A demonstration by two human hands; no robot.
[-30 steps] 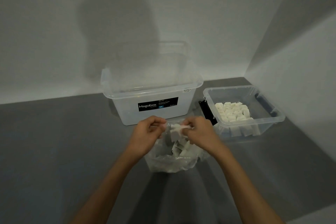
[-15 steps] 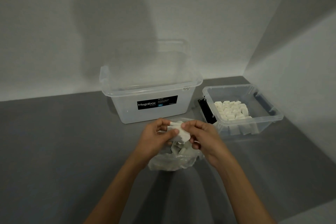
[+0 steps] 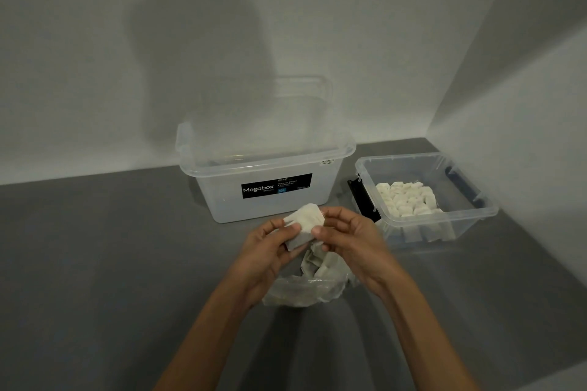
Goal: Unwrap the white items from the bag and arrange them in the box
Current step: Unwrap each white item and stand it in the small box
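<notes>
Nearest to us, between our forearms, the clear plastic bag slumps on the grey surface, with more wrapped pieces showing inside it. Just above and beyond the bag's mouth we hold one white item off the surface in both hands. The left hand pinches its left edge between thumb and curled fingers, and the right hand pinches the right edge the same way, the thumbs close together on the near face. The item looks roughly square and tilted, upper end away from us, so we cannot give it a clear long axis. A greyer flap at its lower left may be wrapping not yet off, though we cannot be sure. The relation that matters lies farther out: the small box stands to the right of the hands and beyond them, near but apart, open at the top. A packed block of white pieces covers the left and middle of its floor, with room, we judge, along its right side. We judge the right hand the nearer one for the carry, a reach forward and rightward over the near rim. Directly beyond the hands stands the large labelled tub, and behind it the wall.
</notes>
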